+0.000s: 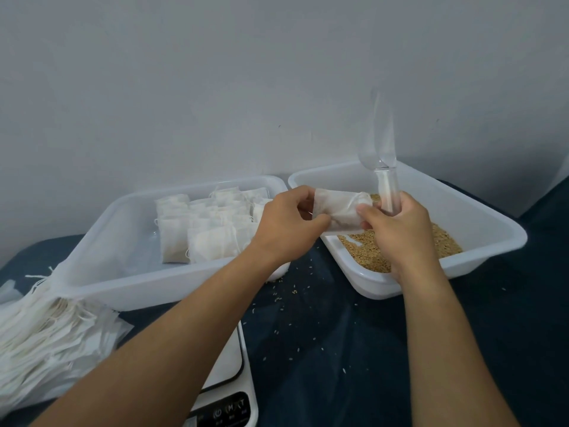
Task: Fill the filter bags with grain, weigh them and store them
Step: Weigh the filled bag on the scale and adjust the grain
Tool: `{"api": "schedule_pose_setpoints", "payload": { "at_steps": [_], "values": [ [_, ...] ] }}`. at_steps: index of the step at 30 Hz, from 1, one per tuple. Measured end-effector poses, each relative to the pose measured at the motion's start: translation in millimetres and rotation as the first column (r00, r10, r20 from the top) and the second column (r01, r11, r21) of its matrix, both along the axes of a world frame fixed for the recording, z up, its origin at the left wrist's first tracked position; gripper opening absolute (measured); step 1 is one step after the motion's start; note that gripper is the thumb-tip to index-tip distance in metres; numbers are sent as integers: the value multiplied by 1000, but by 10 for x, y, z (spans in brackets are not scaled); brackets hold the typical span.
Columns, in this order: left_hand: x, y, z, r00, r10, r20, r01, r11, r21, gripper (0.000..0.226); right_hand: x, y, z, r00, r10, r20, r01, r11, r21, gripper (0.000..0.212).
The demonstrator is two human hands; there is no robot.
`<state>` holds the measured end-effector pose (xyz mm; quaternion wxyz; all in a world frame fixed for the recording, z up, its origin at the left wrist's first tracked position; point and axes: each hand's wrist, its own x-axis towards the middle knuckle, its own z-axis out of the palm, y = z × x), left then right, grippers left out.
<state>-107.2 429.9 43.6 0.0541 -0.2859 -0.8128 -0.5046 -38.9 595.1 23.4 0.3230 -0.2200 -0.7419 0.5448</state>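
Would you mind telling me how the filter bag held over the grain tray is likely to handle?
The filter bag is probably floppy: it creases between left hand and right hand. It looks thin, likely light and easily torn.

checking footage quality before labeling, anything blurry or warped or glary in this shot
Head view: the clear scoop in the right hand is smeared by motion blur, its bowl doubled; wide-angle distortion bows the grain tray and the bag tray; light is soft and even, with no harsh glare; the scale buttons are slightly soft at the bottom edge.
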Motion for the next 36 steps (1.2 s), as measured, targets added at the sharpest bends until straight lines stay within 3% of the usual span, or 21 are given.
{"api": "schedule_pose_setpoints", "payload": {
  "at_steps": [28, 33, 36],
  "values": [
    [65, -108, -5, 999, -25, 21, 25, 1000, 15, 13, -17, -35, -43, 999, 35, -36, -34, 999, 13, 18],
    [74, -181, -131, 998, -1, 69, 1, 1000, 5, 17, 16, -81, 5, 997, 51, -51, -45, 994, 103, 19],
    [124, -251, -225, 991, 30, 133, -31, 999, 10, 24, 55, -196, 98, 992, 96, -77, -68, 951, 303, 25]
  ]
}}
